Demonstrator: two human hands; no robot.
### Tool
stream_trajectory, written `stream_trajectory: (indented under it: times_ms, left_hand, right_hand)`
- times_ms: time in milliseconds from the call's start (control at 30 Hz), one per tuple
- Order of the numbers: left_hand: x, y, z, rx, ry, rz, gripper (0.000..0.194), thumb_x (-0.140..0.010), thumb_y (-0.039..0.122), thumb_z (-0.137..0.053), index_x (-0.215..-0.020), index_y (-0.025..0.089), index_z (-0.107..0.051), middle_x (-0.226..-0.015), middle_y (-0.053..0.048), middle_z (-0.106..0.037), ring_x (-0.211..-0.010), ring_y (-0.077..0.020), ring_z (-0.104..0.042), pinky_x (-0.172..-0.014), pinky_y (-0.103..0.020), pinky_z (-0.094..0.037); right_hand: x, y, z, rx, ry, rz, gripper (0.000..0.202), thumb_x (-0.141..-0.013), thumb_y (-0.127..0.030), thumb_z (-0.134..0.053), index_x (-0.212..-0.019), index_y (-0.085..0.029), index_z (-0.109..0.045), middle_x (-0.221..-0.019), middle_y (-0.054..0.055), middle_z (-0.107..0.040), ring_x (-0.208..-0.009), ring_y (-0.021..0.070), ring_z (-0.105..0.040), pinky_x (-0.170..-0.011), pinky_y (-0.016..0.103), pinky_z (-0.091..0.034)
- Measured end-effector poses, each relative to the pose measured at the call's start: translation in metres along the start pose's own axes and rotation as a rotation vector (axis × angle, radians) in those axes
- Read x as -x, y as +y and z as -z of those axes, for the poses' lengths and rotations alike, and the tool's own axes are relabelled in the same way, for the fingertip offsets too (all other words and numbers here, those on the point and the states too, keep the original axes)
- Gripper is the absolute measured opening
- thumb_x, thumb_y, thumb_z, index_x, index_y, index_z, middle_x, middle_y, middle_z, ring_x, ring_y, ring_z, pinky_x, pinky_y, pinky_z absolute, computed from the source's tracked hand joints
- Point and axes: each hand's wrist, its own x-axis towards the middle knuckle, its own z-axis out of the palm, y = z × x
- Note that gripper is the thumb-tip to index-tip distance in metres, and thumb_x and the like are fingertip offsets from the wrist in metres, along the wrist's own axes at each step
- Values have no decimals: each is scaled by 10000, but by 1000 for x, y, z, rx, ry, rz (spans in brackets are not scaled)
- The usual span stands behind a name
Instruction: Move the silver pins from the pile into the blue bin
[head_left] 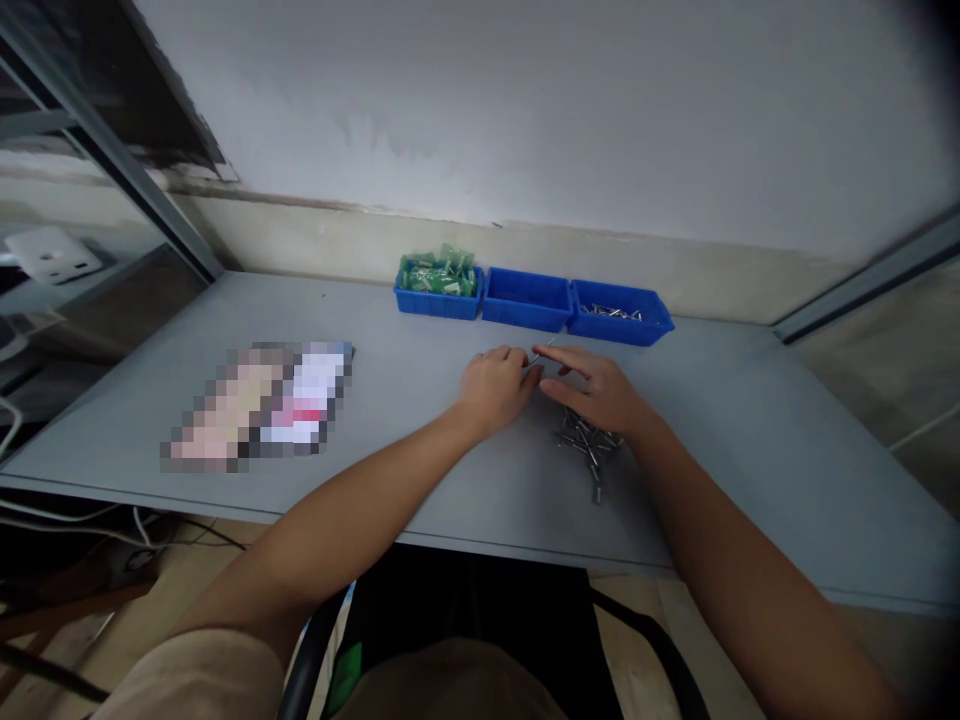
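Over the middle of the grey table, my left hand [495, 388] is closed on a thin metal piece [537, 356], which slants up to the right between my hands. My right hand [589, 385] is beside it with thumb and forefinger apart, the forefinger close to the piece; whether it touches cannot be made out. Under and in front of my right hand lies a loose pile of metal pieces [589, 440], partly hidden by that hand.
Along the back stand three blue bins: the left bin [437, 304] with green packets, the middle bin [525, 312] with a dark interior, the right bin [622, 328] with metal pieces. Two pixelated flat items [229, 415] [307, 395] lie at the left. A wall rises behind.
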Motion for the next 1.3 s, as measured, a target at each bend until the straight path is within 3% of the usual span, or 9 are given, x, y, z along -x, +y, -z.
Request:
stream_trajectory:
  times_ms: [267,467,567,667,800,1100,1300]
  left_hand:
    - [-1,0,0,26,8,-47,271,-936,344,-425,-894,164,-622,-862,-65,-643,-797,-188,-594,-710,-311,-425]
    - [0,-1,-5,48,-31,-204,248,-902,354,-481,-939,155,-623,-891,-75,-639,-835,-198,-592,-766,-329,-447]
    - [1,-2,-7,62,-57,-341,279,-891,372,-499,-1005,144,-614,-965,-94,-635,-925,-219,-584,-831,-354,-448]
    - [3,-2,-5,88,-92,-482,344,-884,431,-506,-1064,155,-606,-1054,-96,-626,-996,-229,-572,-875,-369,-437]
    - [6,-1,-2,97,-168,-604,396,-868,475,-527,-1121,178,-598,-1166,-87,-607,-1060,-227,-560,-927,-373,-408]
    - [6,-2,-1,77,-204,-586,373,-888,463,-499,-1118,189,-603,-1164,-90,-599,-1063,-229,-554,-928,-368,-393]
    - [6,-2,-2,71,-186,-580,346,-906,443,-469,-1084,184,-616,-1140,-85,-604,-1036,-220,-560,-906,-367,-404]
  right_hand:
    - [-1,1,4,11,30,-11,462,-843,-441,-580,-1283,-299,-567,-1286,34,-606,-1169,265,-567,-904,445,-528]
    - [-18,29,24,194,404,-147,641,-809,-471,-605,-1390,-255,-441,-1396,69,-505,-1277,311,-471,-1076,524,-380]
    - [-28,54,37,314,491,-204,745,-802,-485,-592,-1430,-163,-353,-1462,138,-409,-1345,314,-381,-1114,515,-312]
    - [-36,78,45,380,440,-276,791,-802,-500,-568,-1436,-102,-313,-1476,191,-364,-1387,355,-284,-1107,551,-275]
    - [-41,96,43,460,343,-329,738,-821,-472,-537,-1407,-60,-357,-1415,234,-428,-1344,404,-335,-1056,585,-307]
    - [-40,101,30,563,311,-361,593,-830,-525,-504,-1298,-162,-526,-1307,171,-560,-1294,404,-396,-1019,636,-271]
    - [-42,97,36,540,290,-353,465,-832,-483,-504,-1188,-205,-617,-1214,129,-635,-1180,362,-526,-981,588,-354]
